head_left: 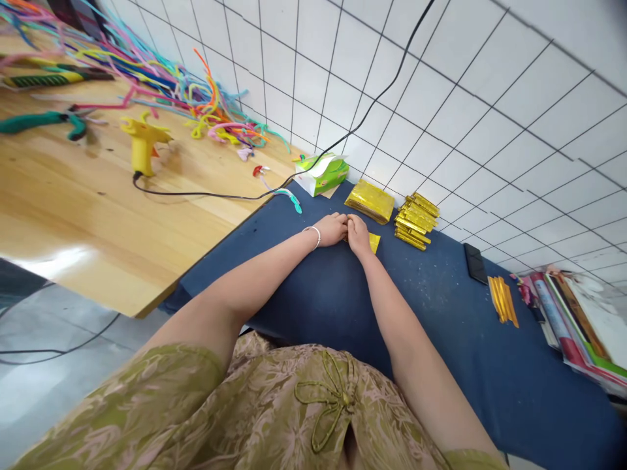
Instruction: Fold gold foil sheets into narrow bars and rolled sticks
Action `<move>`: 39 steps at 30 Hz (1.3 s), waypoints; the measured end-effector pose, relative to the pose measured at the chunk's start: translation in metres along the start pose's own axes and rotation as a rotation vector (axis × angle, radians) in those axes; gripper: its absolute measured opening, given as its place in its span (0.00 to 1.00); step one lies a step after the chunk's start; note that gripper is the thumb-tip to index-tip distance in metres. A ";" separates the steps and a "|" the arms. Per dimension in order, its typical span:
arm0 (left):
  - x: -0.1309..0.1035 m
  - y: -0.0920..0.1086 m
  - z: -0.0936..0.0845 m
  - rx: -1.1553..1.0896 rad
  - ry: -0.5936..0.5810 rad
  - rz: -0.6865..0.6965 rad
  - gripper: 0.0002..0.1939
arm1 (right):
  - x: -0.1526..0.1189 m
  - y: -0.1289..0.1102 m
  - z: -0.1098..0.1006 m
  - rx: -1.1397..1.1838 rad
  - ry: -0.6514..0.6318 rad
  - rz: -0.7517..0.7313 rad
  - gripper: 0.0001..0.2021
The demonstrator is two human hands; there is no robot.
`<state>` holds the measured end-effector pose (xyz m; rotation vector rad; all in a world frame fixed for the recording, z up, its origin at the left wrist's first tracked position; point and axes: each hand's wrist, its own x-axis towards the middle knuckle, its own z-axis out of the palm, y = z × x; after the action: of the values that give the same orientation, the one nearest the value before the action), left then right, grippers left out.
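Two bare hands meet on a navy blue cloth (308, 294). The left hand (333, 228), with one white bracelet (318, 239) at its wrist, has curled fingers touching those of the right hand (358, 233). One gold foil sheet (375, 243) lies partly beneath the right hand, a corner showing just to that hand's right; whether either hand is clamped on it cannot be told, as the fingertips are hidden.

Just beyond the right hand is one stack of gold foil sheets (371, 201), too tight to count. To the right of that hand is one pile of narrow gold foil strips (416, 220), overlapping, roughly ten or more. Farther right are one black smartphone (475, 262), a small fan of about four orange-gold strips (503, 301), and one pile of books and papers (578, 320).

Beyond the left hand stands one green-and-white tissue box (326, 175). Well to that hand's left, on a wooden table (112, 228), are one yellow glue gun (144, 149) with a single black cord (206, 194), two hand tools with green on their handles (42, 121), and a tangle of colourful pipe cleaners (181, 85), too many to count.
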<state>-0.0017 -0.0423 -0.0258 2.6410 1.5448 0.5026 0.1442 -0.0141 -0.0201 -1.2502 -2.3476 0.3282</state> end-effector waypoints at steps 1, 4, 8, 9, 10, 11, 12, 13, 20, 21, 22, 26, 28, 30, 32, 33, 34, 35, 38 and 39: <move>-0.001 0.000 -0.001 0.002 0.001 0.002 0.19 | -0.003 0.003 -0.001 -0.014 -0.014 -0.002 0.24; -0.003 0.001 -0.004 0.007 0.005 0.005 0.18 | -0.013 0.011 -0.005 -0.054 -0.069 -0.011 0.24; -0.008 -0.001 -0.005 0.017 0.002 -0.011 0.19 | -0.035 0.024 -0.013 -0.117 -0.133 -0.005 0.24; -0.010 -0.002 -0.005 0.019 -0.002 -0.015 0.19 | -0.041 0.027 -0.015 -0.142 -0.141 0.007 0.25; -0.011 -0.003 -0.005 0.022 -0.007 -0.018 0.19 | -0.047 0.030 -0.018 -0.204 -0.167 0.009 0.26; -0.013 -0.004 -0.006 0.025 -0.012 -0.021 0.19 | -0.052 0.033 -0.020 -0.254 -0.186 0.012 0.27; -0.013 -0.003 -0.007 0.028 -0.016 -0.025 0.19 | -0.056 0.034 -0.022 -0.297 -0.202 0.014 0.27; -0.013 -0.002 -0.008 0.032 -0.020 -0.030 0.19 | -0.058 0.035 -0.023 -0.335 -0.213 0.016 0.28; 0.012 0.032 -0.001 -0.008 0.005 0.019 0.25 | -0.061 0.029 -0.025 -0.371 -0.188 0.003 0.27; 0.016 0.036 0.004 -0.034 -0.025 0.043 0.27 | -0.061 0.028 -0.026 -0.369 -0.186 0.000 0.27; 0.019 0.039 0.008 -0.054 -0.050 0.031 0.28 | -0.061 0.028 -0.026 -0.369 -0.185 0.004 0.27; 0.021 0.039 0.023 -0.063 -0.076 -0.064 0.30 | -0.060 0.029 -0.024 -0.381 -0.208 0.029 0.28; 0.019 0.036 0.026 -0.052 -0.082 -0.088 0.31 | -0.059 0.030 -0.023 -0.393 -0.212 0.035 0.29; 0.016 0.033 0.026 -0.039 -0.085 -0.113 0.30 | -0.059 0.031 -0.022 -0.408 -0.207 0.046 0.29; 0.014 0.031 0.026 -0.024 -0.081 -0.140 0.29 | -0.059 0.030 -0.022 -0.420 -0.207 0.063 0.29; 0.012 0.031 0.026 -0.017 -0.077 -0.153 0.29 | -0.060 0.030 -0.021 -0.427 -0.205 0.073 0.29; 0.011 0.030 0.025 -0.011 -0.075 -0.164 0.30 | -0.060 0.029 -0.021 -0.433 -0.203 0.081 0.29; 0.010 0.030 0.025 -0.005 -0.073 -0.174 0.31 | -0.062 0.029 -0.021 -0.440 -0.199 0.090 0.29; 0.006 0.030 0.024 0.009 -0.066 -0.209 0.33 | -0.066 0.026 -0.021 -0.456 -0.182 0.136 0.30; 0.005 0.030 0.024 0.015 -0.065 -0.226 0.34 | -0.067 0.026 -0.022 -0.458 -0.179 0.155 0.30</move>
<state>0.0326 -0.0501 -0.0413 2.4234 1.8025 0.3883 0.2059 -0.0557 -0.0307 -1.6795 -2.5746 -0.0622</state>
